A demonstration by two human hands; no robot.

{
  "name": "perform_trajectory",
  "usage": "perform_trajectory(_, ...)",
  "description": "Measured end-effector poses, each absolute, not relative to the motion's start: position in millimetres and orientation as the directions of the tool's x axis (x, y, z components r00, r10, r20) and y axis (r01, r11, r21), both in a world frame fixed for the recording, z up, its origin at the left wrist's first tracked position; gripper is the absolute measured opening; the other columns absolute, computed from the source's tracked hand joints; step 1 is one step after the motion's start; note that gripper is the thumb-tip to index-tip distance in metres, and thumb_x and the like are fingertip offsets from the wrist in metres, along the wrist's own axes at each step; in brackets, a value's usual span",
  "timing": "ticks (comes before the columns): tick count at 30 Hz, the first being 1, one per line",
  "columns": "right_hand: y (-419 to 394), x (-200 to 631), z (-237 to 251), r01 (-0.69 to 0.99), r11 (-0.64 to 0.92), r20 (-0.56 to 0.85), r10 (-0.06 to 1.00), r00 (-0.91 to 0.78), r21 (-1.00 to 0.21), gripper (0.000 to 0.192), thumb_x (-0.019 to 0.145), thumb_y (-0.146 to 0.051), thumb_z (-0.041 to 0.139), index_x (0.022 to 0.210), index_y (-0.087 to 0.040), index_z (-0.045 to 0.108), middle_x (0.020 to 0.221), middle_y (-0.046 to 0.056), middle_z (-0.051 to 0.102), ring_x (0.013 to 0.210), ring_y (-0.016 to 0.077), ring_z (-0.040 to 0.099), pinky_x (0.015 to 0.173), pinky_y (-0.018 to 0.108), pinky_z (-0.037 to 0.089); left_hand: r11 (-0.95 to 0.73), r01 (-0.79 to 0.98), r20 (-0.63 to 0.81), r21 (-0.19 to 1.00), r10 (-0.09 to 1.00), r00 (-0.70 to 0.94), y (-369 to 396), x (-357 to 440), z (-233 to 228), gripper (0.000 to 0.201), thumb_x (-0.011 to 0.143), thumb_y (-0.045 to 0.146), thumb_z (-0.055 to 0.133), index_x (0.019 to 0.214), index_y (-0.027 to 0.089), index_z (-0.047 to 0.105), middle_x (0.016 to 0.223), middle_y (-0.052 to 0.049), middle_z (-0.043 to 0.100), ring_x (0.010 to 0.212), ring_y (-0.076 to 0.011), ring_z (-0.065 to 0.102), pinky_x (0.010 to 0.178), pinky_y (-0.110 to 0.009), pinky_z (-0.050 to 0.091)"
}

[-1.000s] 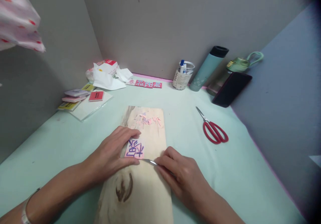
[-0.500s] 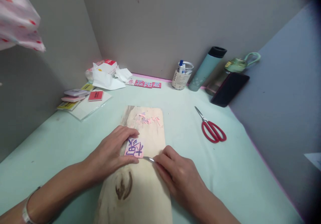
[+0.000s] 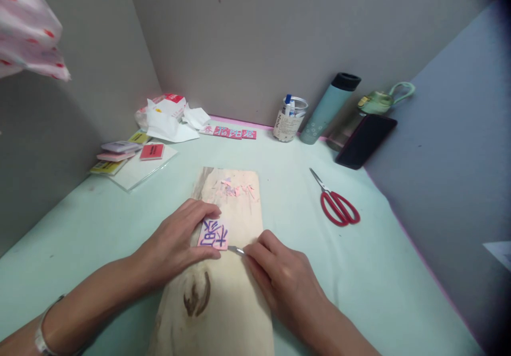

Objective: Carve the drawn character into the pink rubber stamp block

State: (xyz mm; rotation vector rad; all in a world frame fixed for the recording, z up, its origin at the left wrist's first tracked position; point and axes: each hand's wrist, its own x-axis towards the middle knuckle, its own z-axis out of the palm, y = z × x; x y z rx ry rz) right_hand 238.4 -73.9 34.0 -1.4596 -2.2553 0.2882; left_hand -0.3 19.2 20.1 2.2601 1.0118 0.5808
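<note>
Red scissors (image 3: 338, 206) were laid on the pale green surface (image 3: 379, 281), shut, blades pointing away. At the back wall a clear jar (image 3: 288, 118) with pens was stood just beside a teal bottle (image 3: 328, 109). A dark phone (image 3: 365, 140) was propped near a green bag (image 3: 384, 100). Four pink tiles (image 3: 230, 132) were lined up by crumpled white paper (image 3: 170, 117). At the left, small pads (image 3: 120, 154) were stacked on a clear sheet (image 3: 139, 172). A patterned cloth (image 3: 27, 31) was hung at top left.

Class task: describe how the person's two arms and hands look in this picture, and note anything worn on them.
Both forearms are bare, with no sleeves in view. The left hand and right hand wear no gloves, and no rings show. A thin silvery bracelet circles the left arm. The right arm shows nothing worn.
</note>
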Motion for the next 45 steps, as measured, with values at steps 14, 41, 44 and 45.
perform_trajectory(14,-73.6,237.8,30.3,0.843,0.445,0.285,0.886,-0.366,-0.303,0.029,0.099,-0.011,0.041,0.089,-0.018,0.066,0.081,0.004,0.06,0.056,0.0145,0.055,0.048,0.028,0.035,-0.544,0.509,0.163,0.667,0.773,0.613,19.0,-0.7,18.4,0.042,0.085,0.036,0.077,0.12,0.025,0.057,0.118,-0.005,0.064,0.112,-0.0288,0.06,0.095,-0.041,0.05)
perform_trajectory(41,-80.4,252.0,54.0,0.913,0.349,0.286,0.915,-0.283,-0.21,0.013,0.089,-0.029,0.071,0.093,-0.019,0.065,0.085,0.004,0.066,0.071,0.0213,0.061,0.059,0.032,0.045,-0.639,0.465,0.289,0.613,0.729,0.621,31.8,-11.6,-16.1,0.052,0.081,0.044,0.079,0.127,0.034,0.056,0.118,-0.004,0.07,0.105,-0.0304,0.07,0.087,-0.037,0.061)
perform_trajectory(44,-65.3,293.2,78.0,0.929,0.171,0.155,0.98,-0.126,-0.327,0.022,0.09,-0.026,0.071,0.111,-0.02,0.067,0.093,0.005,0.071,0.077,0.0204,0.067,0.067,0.031,0.051,-0.568,0.479,0.28,0.67,0.79,0.545,26.4,-8.8,-16.5,0.047,0.085,0.049,0.074,0.125,0.032,0.057,0.122,-0.006,0.067,0.11,-0.0319,0.067,0.091,-0.039,0.059)
perform_trajectory(45,-53.6,311.6,83.7,0.921,0.071,0.163,0.987,-0.009,-0.383,0.028,0.089,-0.026,0.073,0.116,-0.021,0.067,0.094,0.004,0.072,0.078,0.019,0.068,0.071,0.031,0.052,-0.553,0.479,0.268,0.682,0.798,0.54,24.3,-7.9,-16.2,0.047,0.085,0.05,0.073,0.125,0.032,0.057,0.123,-0.006,0.066,0.112,-0.0322,0.066,0.092,-0.04,0.058)
